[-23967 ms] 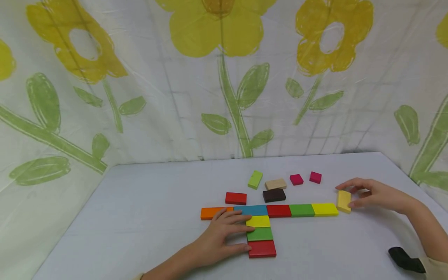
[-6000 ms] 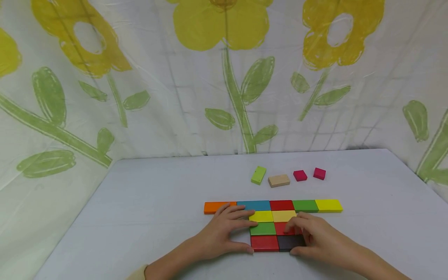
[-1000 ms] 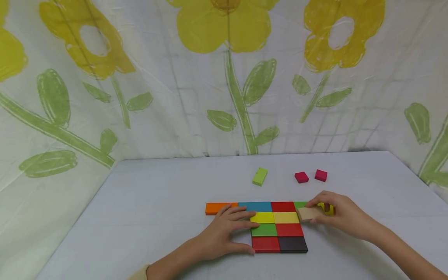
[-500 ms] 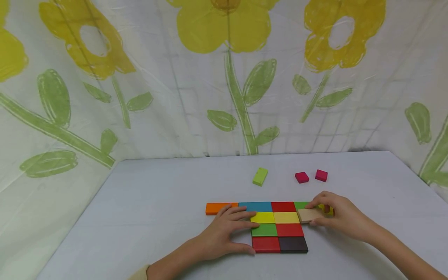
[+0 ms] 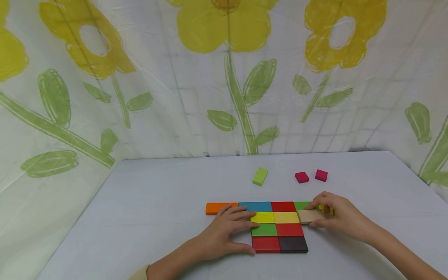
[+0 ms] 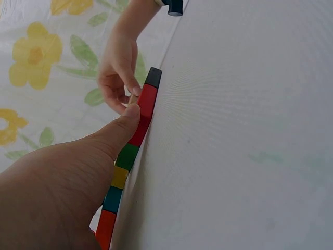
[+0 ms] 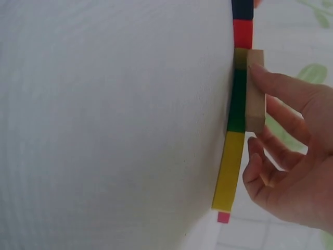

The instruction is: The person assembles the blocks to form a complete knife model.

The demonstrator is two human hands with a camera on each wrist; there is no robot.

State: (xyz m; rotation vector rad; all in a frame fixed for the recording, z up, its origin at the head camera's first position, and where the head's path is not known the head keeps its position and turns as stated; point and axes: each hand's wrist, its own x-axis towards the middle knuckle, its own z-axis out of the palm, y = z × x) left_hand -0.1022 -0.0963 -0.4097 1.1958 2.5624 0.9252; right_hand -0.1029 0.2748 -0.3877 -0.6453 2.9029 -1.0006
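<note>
My right hand (image 5: 341, 216) pinches a plain wooden block (image 5: 309, 216) between thumb and fingers, right of the cream block (image 5: 286, 217) and close below the green block (image 5: 301, 205). In the right wrist view, this wooden block (image 7: 255, 96) stands slightly higher than its neighbours. A long row runs from the orange block (image 5: 213, 209) through the blue block (image 5: 255, 206) to a yellow block (image 5: 326, 210), partly hidden by fingers. Two columns hang beneath it, ending in a red block (image 5: 266, 244) and a dark block (image 5: 293, 244). My left hand (image 5: 224, 233), fingers spread, rests against the left column.
Behind the row lie a lime block (image 5: 260, 177) and two crimson pieces, one crimson piece (image 5: 301, 177) left of the other crimson piece (image 5: 321, 175). A flower-printed curtain (image 5: 196, 97) rises along the back of the white table (image 5: 147, 194).
Since the oldest frame, cream, red and dark blocks have joined the second column. The wooden block came forward from the back; over the last second it has settled slightly lower. The left hand stays.
</note>
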